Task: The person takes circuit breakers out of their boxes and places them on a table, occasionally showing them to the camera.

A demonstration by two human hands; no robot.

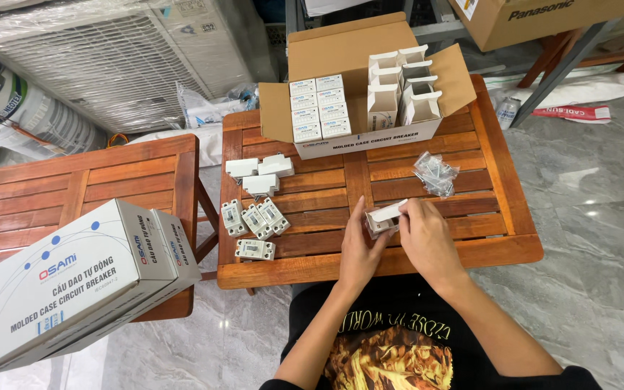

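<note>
Both hands, left hand (359, 249) and right hand (426, 240), grip one small white carton (384, 217) between them, just above the slatted table (427, 249); its flap stands open; a careless squeeze could crease it, or spill contents toward the loose circuit breakers (256, 219) left of the hands.

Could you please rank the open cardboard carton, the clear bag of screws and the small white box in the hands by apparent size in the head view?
1. Open cardboard carton.
2. Clear bag of screws.
3. Small white box, partly hidden by the hands, so its place just below the bag is unsure.
</note>
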